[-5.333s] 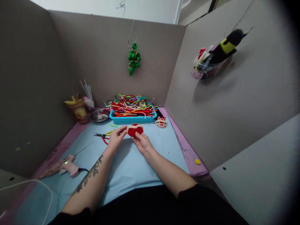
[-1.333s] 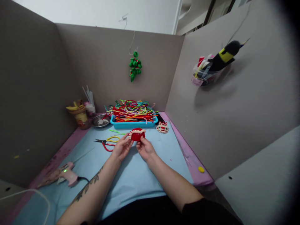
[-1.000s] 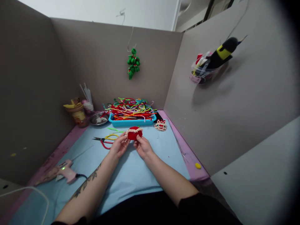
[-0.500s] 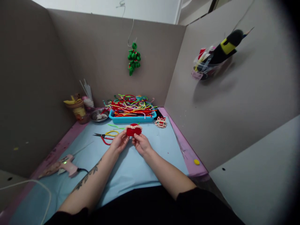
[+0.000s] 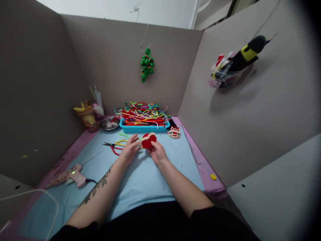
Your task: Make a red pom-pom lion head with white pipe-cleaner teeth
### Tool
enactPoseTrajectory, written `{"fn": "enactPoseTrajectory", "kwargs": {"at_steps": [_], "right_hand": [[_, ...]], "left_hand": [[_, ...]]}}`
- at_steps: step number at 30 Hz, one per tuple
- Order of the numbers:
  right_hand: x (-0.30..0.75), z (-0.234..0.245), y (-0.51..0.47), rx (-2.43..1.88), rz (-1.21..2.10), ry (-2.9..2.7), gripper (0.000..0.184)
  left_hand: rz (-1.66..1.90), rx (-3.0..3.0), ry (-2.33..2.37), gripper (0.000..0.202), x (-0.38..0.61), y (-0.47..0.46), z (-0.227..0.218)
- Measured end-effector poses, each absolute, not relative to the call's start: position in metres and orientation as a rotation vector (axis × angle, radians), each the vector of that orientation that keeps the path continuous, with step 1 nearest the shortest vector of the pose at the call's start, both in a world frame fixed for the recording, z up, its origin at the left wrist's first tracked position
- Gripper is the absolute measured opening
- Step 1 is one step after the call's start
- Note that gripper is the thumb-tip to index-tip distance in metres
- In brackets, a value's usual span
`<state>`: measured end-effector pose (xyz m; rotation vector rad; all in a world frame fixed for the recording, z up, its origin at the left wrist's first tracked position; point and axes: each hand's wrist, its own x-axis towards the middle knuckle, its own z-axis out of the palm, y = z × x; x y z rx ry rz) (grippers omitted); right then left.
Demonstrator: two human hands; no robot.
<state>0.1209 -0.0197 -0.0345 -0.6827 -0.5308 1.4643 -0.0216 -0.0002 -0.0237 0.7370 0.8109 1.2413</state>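
Note:
A round red felt piece (image 5: 147,142) with a cream, beaded-looking trim along its upper left edge is held over the table. My right hand (image 5: 157,151) pinches its lower right edge between thumb and fingers. Just left of the piece, my left hand (image 5: 130,149) has its fingers spread, the tips close to the cream trim. Whether they touch it I cannot tell. Beside my left hand lie scissors (image 5: 112,145) with one yellow and one red handle. Behind the hands is a short green pipe cleaner (image 5: 123,135).
A blue tray (image 5: 144,129) heaped with coloured pipe cleaners stands at the back. Right of it lies a cream and red face ornament (image 5: 174,132). A pink glue gun (image 5: 75,175), a metal dish (image 5: 109,124) and a cup (image 5: 87,117) are on the left. Panels enclose the table.
My left hand has let go of the red felt piece and opened its fingers. The piece has tilted in my right hand. The whole view has shifted slightly.

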Motion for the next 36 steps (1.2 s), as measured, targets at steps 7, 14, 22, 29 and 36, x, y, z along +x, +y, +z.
{"fn": "enactPoseTrajectory", "kwargs": {"at_steps": [7,14,22,29,36], "right_hand": [[0.115,-0.035,-0.030,-0.755,1.479,-0.858,0.026],[0.115,-0.039,-0.031,-0.749,1.451,-0.954,0.024],[0.115,-0.038,-0.034,-0.783,1.457,-1.008,0.020],[0.116,-0.039,-0.032,-0.782,1.435,-0.993,0.022],[0.116,-0.034,-0.036,-0.893,1.187,-1.237,0.019]], "left_hand": [[1.087,1.392,0.642,0.074,-0.037,-0.003,-0.014],[0.998,1.957,0.709,0.093,-0.048,0.000,-0.020],[0.975,2.036,0.723,0.061,-0.053,0.001,-0.011],[1.009,1.859,0.715,0.067,-0.051,0.002,-0.017],[1.098,1.607,0.775,0.053,-0.046,0.002,-0.016]]}}
